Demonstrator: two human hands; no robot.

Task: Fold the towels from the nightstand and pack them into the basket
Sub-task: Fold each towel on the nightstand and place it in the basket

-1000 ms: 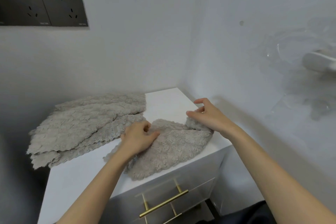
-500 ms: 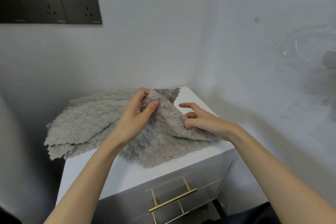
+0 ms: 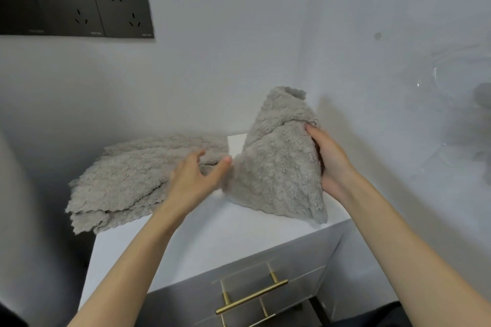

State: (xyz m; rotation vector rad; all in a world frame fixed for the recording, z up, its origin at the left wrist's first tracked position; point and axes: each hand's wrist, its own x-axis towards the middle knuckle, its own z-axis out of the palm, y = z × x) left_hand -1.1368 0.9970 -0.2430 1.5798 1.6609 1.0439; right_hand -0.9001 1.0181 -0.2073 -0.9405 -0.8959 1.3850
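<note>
Head view, and we start far left with the black double wall-socket panel (image 3: 77, 5) up on the wall. Below it, the heap of shaggy beige-grey towels (image 3: 132, 180) lies rumpled on the left side of the white nightstand top (image 3: 212, 241), with one scalloped edge drooping over the side. Next along, the left hand (image 3: 196, 178) hovers above the heap's right end. Its fingers are loosely spread and hold nothing, and the thumb stretches toward the lifted cloth; whether it touches the edge I cannot tell. Centre-right, the beige-grey fleecy towel (image 3: 276, 167) stands raised in a tent shape, its top corner flopping over and its lower hem brushing the nightstand. The right hand (image 3: 332, 164) grips its right side, thumb pressed on the front face, the other fingers hidden behind the cloth. Far right there's something clear and blurred on the wall, too vague to name. No basket in shot.

Handling call: this looks light, soft and utterly limp, so it will sag wherever it isn't supported. The plush surface should give good friction, so no slip worry, and nothing here is fragile. Best purchase, I'd say, is a pinch at the corners or along the hem, one hand each side, so the fold lines up square rather than bunching in the middle.
</note>
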